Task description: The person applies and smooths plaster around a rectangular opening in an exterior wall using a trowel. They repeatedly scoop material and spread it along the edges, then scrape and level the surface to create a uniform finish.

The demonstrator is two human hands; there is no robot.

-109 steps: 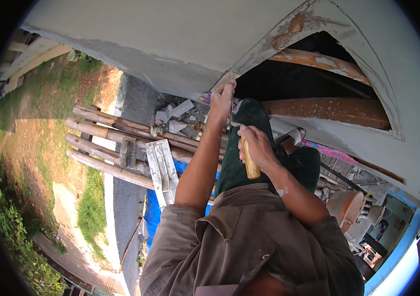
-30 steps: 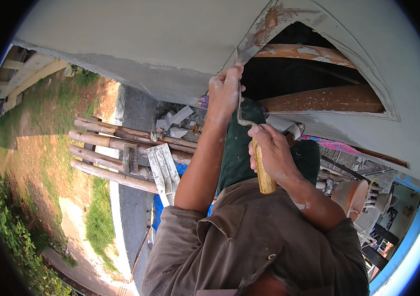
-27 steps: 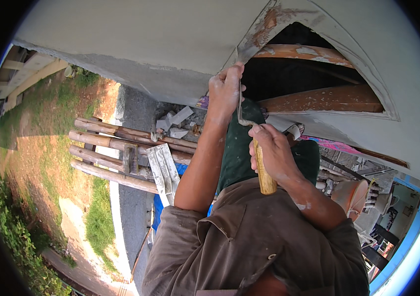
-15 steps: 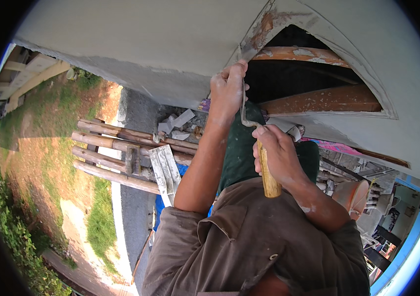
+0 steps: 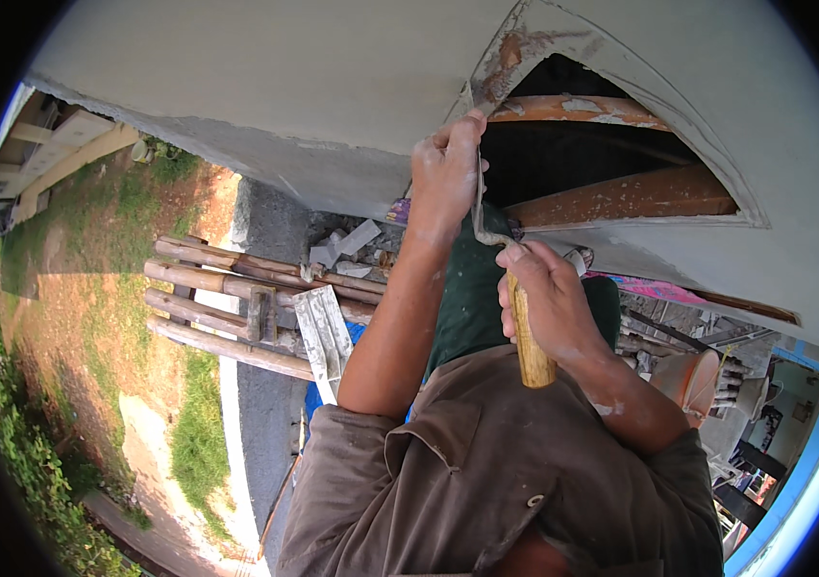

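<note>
My right hand (image 5: 546,293) is wrapped round the wooden handle of a trowel (image 5: 533,341). From the handle a bent metal neck leads up to a thin blade seen almost edge-on. My left hand (image 5: 446,178) is closed at the upper part of that blade, thumb and fingertips pressed against it. The blade's upper end lies at the left edge of a triangular opening (image 5: 756,219) in the pale wall (image 5: 275,58). Whitish dust covers the fingers of both hands. My left hand hides part of the blade and of the edge behind it.
Wooden bars (image 5: 486,117) cross the dark opening. Down to the left are several wooden poles (image 5: 227,361), a plaster-smeared board (image 5: 325,332) and broken rubble (image 5: 347,240). A reddish bucket (image 5: 688,380) stands at right, near a blue frame (image 5: 813,452). Grass (image 5: 200,413) lies beyond a paved strip.
Both hands and the trowel have shifted only slightly, with the handle's lower end a little further right. The grip is unchanged.
</note>
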